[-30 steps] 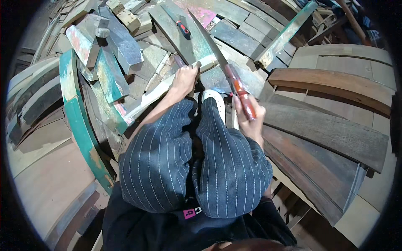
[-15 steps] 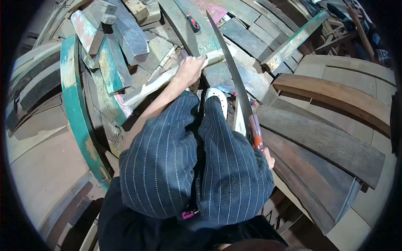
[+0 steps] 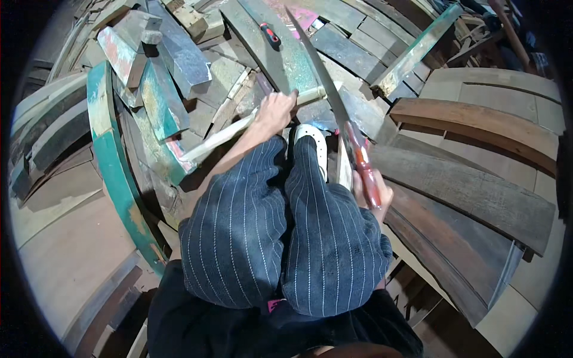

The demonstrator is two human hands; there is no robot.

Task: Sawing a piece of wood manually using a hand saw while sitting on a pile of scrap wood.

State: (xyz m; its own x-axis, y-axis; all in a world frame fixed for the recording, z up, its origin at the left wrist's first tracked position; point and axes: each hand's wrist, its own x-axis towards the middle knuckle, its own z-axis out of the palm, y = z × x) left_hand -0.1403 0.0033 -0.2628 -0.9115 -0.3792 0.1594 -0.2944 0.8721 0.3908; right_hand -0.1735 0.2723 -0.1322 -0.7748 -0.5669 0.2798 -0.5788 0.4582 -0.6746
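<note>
Two hands are at work over a heap of scrap planks. The left hand is closed around a pale wooden strip that runs from lower left to upper right across the pile, its far end near the blade of a long machete. The right hand grips the machete's reddish-brown handle, fingers wrapped tight; the blade slants up and to the left, its tip reaching the pink-painted board at the top. Between the hands lies a white shoe, with pinstriped trouser knees just below. A curved teal-painted plank bounds the left side, its edge close to the left knee. Dark curved boards crowd the right, just beside the right hand. A small red-handled tool lies on a grey-green plank beyond the strip. Open space is only above the pile.
</note>
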